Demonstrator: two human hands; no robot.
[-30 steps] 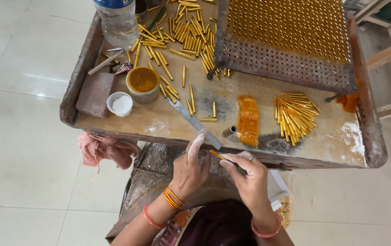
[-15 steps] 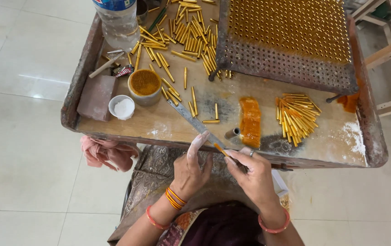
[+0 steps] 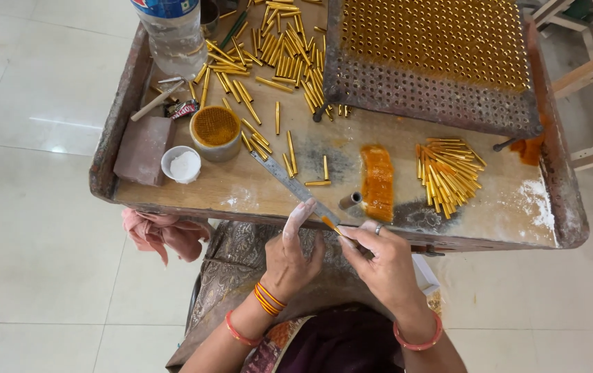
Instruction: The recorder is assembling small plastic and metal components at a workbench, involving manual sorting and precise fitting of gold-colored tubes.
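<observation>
1. Small orange-tipped stick [image 3: 331, 225]: held between both hands at the near edge of the bench [image 3: 255, 197], just above its rim, tip pointing up-left toward the metal ruler [image 3: 289, 181].
2. Right hand [image 3: 379, 259]: fingers pinched together on the near end of the stick; ring on one finger, pink bangle at the wrist.
3. Left hand [image 3: 295, 252]: fingers loosely curled, index finger stretched up with its powder-whitened tip touching the ruler's near end, just beside the stick tip. Can't tell if this hand actually grips the stick. Orange bangles at the wrist.
4. Ruler lies diagonally on the bench, running from the near edge up-left toward the round tin [image 3: 215, 131] of orange-yellow material.
5. Just right of the stick: short metal tube [image 3: 350, 201] lying beside an orange paste smear [image 3: 378, 181].
6. Further right: bundle of gold tubes [image 3: 448, 176], fanned out, well apart from the hands.
7. Left of the tin: small white cup [image 3: 181, 164] of white powder, touching a brown block [image 3: 143, 148].
8. Far side: loose pile of gold tubes [image 3: 269, 48] scattered across the bench; perforated metal tray [image 3: 421, 90] packed with upright gold tubes, tilted with its near edge propped up.
9. Far-left corner: clear plastic bottle [image 3: 172, 34].
10. Pink cloth [image 3: 162, 231] hangs below the bench's near-left edge.
</observation>
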